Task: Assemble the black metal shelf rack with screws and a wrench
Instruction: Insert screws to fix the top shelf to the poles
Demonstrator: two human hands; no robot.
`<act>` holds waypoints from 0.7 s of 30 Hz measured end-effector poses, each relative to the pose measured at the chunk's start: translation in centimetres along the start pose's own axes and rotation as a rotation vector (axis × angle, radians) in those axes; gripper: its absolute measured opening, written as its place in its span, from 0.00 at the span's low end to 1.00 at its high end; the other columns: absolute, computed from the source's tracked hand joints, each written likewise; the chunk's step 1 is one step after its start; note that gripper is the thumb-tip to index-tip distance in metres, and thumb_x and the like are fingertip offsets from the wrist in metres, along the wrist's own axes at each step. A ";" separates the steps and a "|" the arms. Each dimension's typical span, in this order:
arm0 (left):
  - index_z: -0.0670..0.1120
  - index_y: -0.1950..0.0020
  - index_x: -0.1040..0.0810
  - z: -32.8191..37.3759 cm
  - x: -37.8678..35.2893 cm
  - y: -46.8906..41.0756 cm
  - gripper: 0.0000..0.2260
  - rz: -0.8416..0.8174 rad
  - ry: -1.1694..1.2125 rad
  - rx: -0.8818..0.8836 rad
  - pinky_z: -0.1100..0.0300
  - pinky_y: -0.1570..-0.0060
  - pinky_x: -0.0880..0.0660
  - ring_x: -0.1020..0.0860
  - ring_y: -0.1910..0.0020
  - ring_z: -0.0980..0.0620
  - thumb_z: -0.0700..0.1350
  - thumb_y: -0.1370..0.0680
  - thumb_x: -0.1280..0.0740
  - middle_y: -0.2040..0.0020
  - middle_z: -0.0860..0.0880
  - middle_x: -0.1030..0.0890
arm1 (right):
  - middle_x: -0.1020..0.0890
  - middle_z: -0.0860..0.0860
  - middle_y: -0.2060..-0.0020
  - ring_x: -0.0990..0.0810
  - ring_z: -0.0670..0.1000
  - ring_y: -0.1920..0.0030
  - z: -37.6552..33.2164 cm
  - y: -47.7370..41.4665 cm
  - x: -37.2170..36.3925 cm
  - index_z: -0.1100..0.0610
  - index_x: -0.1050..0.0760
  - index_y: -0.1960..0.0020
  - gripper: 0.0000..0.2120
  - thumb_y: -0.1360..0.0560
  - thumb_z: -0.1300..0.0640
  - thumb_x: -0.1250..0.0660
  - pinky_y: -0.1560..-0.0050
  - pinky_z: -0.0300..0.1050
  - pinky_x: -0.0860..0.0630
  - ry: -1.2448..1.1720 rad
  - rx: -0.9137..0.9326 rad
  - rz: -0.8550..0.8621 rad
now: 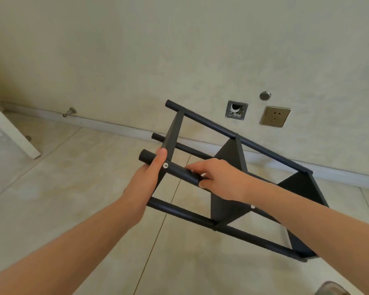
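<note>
The black metal shelf rack [230, 158] is held tilted in the air above the tiled floor, its far end lower at the right. It has several round posts joined by three flat black shelves. My left hand [146, 177] grips the near post by its top end, thumb along the tube. A silver screw head [165, 165] shows in that post right beside my thumb. My right hand [218, 177] is wrapped around the same post a little further down. A second screw head [252, 206] shows on the lower post. No wrench is in view.
A beige wall stands behind with a wall socket [275, 116], an open wall box [236, 110] and a round metal stud [265, 95]. A door stop [69, 111] sticks out above the skirting. A white door edge [11, 133] is at the left. A shoe tip [332, 288] is bottom right.
</note>
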State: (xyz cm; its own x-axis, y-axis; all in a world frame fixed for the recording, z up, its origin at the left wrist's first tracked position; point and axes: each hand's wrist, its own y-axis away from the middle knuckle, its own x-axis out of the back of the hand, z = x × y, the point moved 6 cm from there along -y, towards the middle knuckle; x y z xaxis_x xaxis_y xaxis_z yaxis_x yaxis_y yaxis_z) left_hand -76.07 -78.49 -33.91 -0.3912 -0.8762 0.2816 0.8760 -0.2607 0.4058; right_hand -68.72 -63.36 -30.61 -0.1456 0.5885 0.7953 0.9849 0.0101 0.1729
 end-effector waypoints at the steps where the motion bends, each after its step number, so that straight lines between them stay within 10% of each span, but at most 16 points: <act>1: 0.56 0.29 0.30 1.5 -0.1 0.3 0.39 0.000 0.016 -0.030 0.44 0.30 0.36 0.31 0.39 0.50 0.77 0.33 0.41 0.44 0.54 0.27 | 0.20 0.49 0.40 0.22 0.49 0.41 -0.4 0.4 1.1 0.51 0.28 0.30 0.22 0.21 0.66 0.38 0.36 0.42 0.28 0.000 0.004 0.032; 7: 0.56 0.30 0.27 9.9 -0.8 3.3 0.26 0.036 -0.021 -0.280 0.52 0.37 0.36 0.28 0.49 0.57 0.65 0.25 0.32 0.53 0.62 0.26 | 0.19 0.47 0.43 0.21 0.46 0.44 -2.5 3.5 6.1 0.53 0.27 0.30 0.22 0.22 0.66 0.35 0.39 0.39 0.29 -0.087 0.013 0.243; 11: 0.55 0.28 0.29 13.2 -1.1 6.1 0.34 0.090 -0.093 -0.393 0.38 0.24 0.43 0.34 0.25 0.46 0.68 0.30 0.30 0.34 0.53 0.24 | 0.19 0.48 0.42 0.21 0.43 0.46 -3.5 5.6 7.6 0.54 0.26 0.30 0.22 0.23 0.67 0.34 0.41 0.35 0.28 -0.206 0.005 0.327; 15: 0.56 0.33 0.27 15.7 -1.0 9.5 0.24 0.183 -0.127 -0.510 0.36 0.25 0.43 0.40 0.21 0.44 0.62 0.26 0.29 0.45 0.57 0.26 | 0.18 0.49 0.40 0.19 0.46 0.42 -4.5 7.9 8.4 0.53 0.25 0.32 0.24 0.25 0.68 0.31 0.47 0.31 0.26 -0.355 -0.016 0.376; 21: 0.53 0.31 0.26 16.0 -1.0 14.3 0.20 0.187 -0.193 -0.578 0.37 0.23 0.51 0.52 0.19 0.48 0.56 0.22 0.32 0.28 0.47 0.28 | 0.15 0.50 0.47 0.15 0.47 0.50 -6.2 11.3 7.7 0.46 0.27 0.46 0.20 0.28 0.67 0.27 0.50 0.35 0.20 -0.482 -0.004 0.420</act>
State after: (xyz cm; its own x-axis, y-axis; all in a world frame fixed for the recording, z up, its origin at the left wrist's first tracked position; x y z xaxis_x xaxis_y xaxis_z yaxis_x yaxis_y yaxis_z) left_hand -67.66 -74.90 -14.51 -0.2132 -0.8532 0.4760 0.9242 -0.3341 -0.1849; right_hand -59.27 -63.75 -18.87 0.3119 0.8392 0.4454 0.9484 -0.3030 -0.0934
